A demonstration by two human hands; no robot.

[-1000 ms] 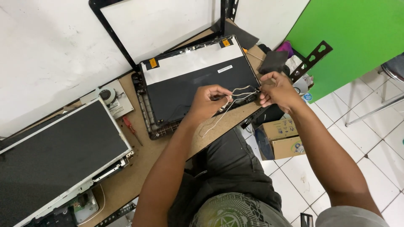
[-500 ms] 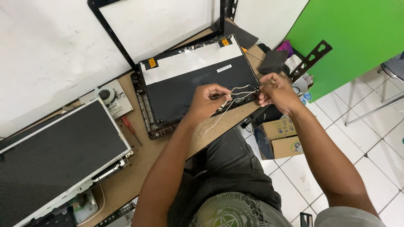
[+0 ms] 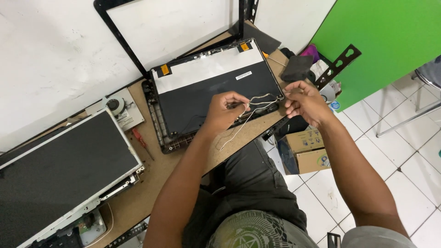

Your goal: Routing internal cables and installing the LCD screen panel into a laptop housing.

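The person's left hand (image 3: 225, 110) pinches a bundle of thin white and grey cables (image 3: 250, 108) between fingertips, and the right hand (image 3: 305, 102) holds the other end of the same cables, fingers curled closed on them; the wires span the gap between the hands above the near edge of an opened laptop lid shell (image 3: 211, 98), with one loose strand trailing down onto the wooden workbench (image 3: 151, 193). On the shell sit two small orange rectangular tabs at the upper corners and a narrow white sticker near the upper right. A cardboard box (image 3: 310, 149) with coloured printed marks stands on the tiled floor below the bench edge, partly hidden by the right forearm. At left lies a bare LCD panel (image 3: 59, 177), cut off by the picture's edge, with a cooling fan (image 3: 117, 108) and a red-handled screwdriver (image 3: 141, 141) beside it. A black screen bezel (image 3: 124, 43) leans on the wall, its top cropped. Exactly where the cables attach to the shell is hard to make out.
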